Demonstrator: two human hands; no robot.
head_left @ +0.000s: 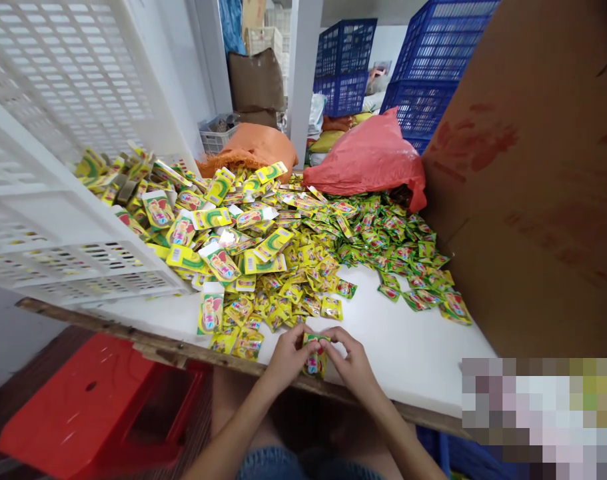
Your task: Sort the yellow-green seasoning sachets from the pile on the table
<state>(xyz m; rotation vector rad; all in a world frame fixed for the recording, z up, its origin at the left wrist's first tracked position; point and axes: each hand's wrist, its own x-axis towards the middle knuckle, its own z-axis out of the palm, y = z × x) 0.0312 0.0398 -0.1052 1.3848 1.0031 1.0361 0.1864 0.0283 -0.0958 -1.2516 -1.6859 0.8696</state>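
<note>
At the table's front edge, my left hand and my right hand both pinch the top of a small green and yellow sachet with red print. The thumbs meet on its front; the other fingertips are partly hidden behind it. Just beyond the hands lie loose yellow sachets in a heap. Greener sachets spread out at the back right. To the left are piled small yellow and green cardboard boxes, several with white flaps standing open.
A white plastic crate lies tipped on the left, boxes spilling from it. An orange sack and a red bag sit behind the heaps. A tall cardboard box walls the right side. A red stool stands below left.
</note>
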